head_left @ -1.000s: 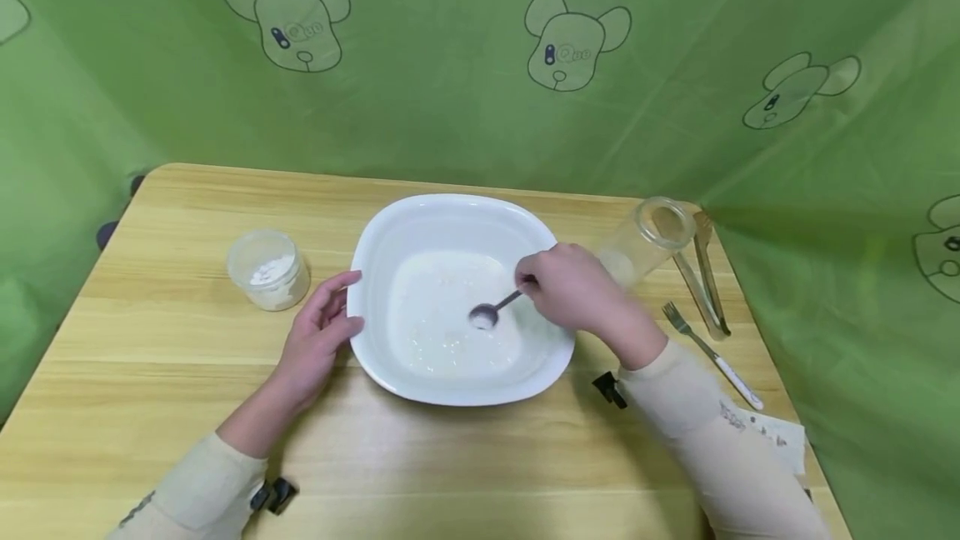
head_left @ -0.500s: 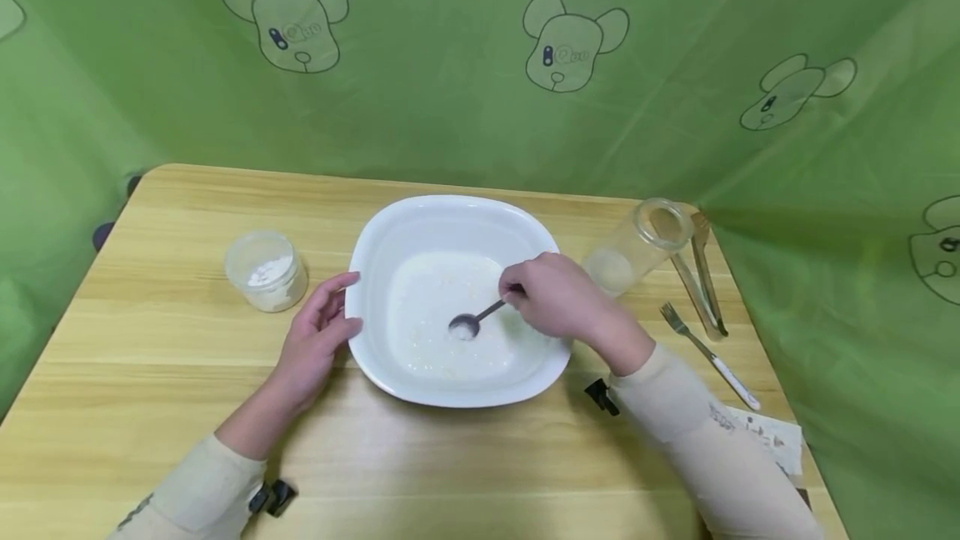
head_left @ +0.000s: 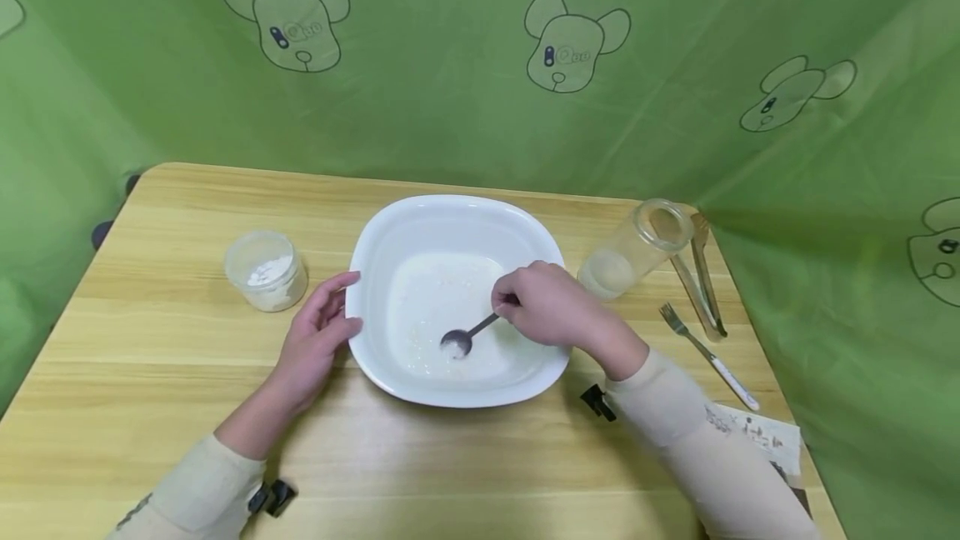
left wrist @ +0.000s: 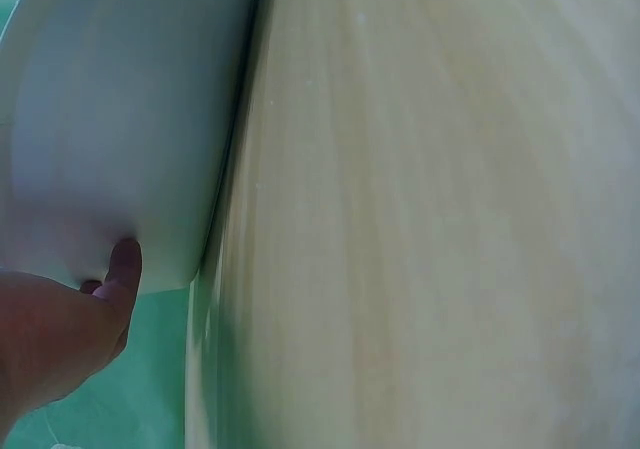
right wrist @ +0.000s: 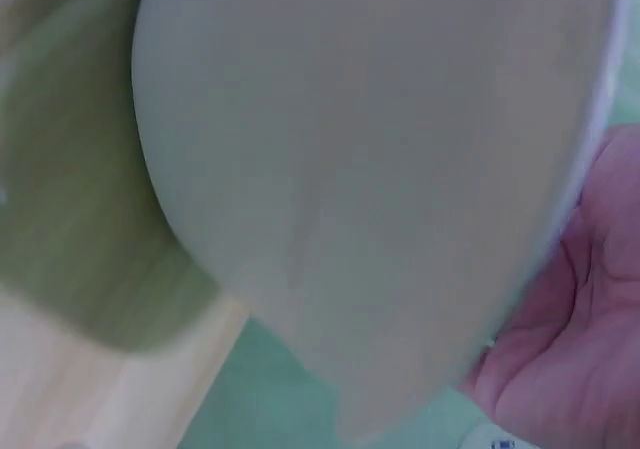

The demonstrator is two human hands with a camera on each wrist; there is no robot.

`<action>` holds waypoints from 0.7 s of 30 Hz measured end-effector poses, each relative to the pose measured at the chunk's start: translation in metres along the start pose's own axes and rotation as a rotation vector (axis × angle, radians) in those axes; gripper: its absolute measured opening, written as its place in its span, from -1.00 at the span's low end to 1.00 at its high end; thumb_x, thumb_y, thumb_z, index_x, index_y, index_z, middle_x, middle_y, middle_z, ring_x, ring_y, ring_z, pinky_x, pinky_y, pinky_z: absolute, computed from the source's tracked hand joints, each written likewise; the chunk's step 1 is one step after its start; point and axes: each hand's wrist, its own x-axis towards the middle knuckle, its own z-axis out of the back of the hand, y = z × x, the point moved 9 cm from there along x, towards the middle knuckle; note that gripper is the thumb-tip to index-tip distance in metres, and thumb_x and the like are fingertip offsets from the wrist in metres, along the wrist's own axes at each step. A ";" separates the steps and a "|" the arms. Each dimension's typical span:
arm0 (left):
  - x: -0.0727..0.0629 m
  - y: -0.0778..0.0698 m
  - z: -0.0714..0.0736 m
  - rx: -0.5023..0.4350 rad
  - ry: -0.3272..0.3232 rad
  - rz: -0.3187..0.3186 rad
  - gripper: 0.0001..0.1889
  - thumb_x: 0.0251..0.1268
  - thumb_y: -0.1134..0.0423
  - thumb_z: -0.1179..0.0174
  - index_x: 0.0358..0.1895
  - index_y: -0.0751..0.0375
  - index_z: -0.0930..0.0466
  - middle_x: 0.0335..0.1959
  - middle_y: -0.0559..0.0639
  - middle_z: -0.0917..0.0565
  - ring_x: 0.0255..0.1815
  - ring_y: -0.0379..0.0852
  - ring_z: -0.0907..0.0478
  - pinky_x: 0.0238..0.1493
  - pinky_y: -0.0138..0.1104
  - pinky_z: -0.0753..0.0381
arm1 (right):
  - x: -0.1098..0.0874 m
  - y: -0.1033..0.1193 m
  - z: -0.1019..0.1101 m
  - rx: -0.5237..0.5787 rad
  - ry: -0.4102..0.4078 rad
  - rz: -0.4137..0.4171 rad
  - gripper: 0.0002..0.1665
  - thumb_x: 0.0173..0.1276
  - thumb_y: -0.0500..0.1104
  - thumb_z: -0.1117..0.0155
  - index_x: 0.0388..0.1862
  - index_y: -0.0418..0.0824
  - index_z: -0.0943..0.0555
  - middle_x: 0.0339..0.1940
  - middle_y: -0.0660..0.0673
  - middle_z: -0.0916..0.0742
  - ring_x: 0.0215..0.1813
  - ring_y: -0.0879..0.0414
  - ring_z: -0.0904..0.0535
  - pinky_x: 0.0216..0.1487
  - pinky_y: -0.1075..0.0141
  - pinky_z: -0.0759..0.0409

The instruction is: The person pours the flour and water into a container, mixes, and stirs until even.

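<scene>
A white basin point(head_left: 461, 215) stands mid-table, with white matter and shiny specks across its floor. My left hand point(head_left: 318, 340) grips its left rim; the left wrist view shows a digit against the outer wall point(left wrist: 110, 119). Over the basin, my right hand point(head_left: 543, 302) pinches the handle of a dark spoon point(head_left: 456, 343), its bowl low inside and carrying some white powder. From the right wrist view, the right hand point(right wrist: 570, 339) appears beyond the basin's rim, and the spoon is hidden.
A clear tub point(head_left: 266, 272) of white powder stands left of the basin. To the right are a glass jar point(head_left: 633, 244) with pale contents, tongs point(head_left: 701, 290), a fork point(head_left: 708, 355) and a printed packet point(head_left: 765, 436). A green curtain point(head_left: 450, 90) borders the table.
The right hand has carried the spoon left and toward the person inside the basin. The left hand and basin stay in place.
</scene>
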 end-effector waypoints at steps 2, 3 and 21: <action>0.000 0.000 0.000 -0.002 0.002 0.000 -0.37 0.26 0.61 -0.02 0.44 0.35 -0.24 0.34 0.34 -0.40 0.27 0.13 -0.44 0.15 -0.27 -0.59 | 0.000 0.003 -0.006 0.023 0.051 0.017 -0.72 0.28 -0.28 -0.28 -0.57 0.05 -0.60 -0.65 0.17 -0.54 -0.51 0.19 -0.43 -0.40 0.29 -0.46; 0.000 0.000 0.000 -0.003 0.004 -0.001 -0.37 0.26 0.61 -0.02 0.44 0.35 -0.24 0.35 0.34 -0.40 0.27 0.13 -0.44 0.14 -0.27 -0.59 | -0.001 0.003 -0.007 0.022 0.067 0.014 -0.70 0.26 -0.29 -0.28 -0.60 0.06 -0.58 -0.66 0.17 -0.53 -0.51 0.18 -0.42 -0.39 0.28 -0.46; 0.002 0.000 0.000 0.003 0.005 -0.009 -0.37 0.26 0.61 -0.02 0.44 0.33 -0.26 0.33 0.34 -0.42 0.25 0.13 -0.46 0.13 -0.26 -0.60 | -0.001 -0.008 0.001 -0.042 0.091 -0.038 -0.69 0.24 -0.29 -0.27 -0.63 0.04 -0.59 -0.66 0.15 -0.54 -0.50 0.14 -0.44 -0.39 0.24 -0.47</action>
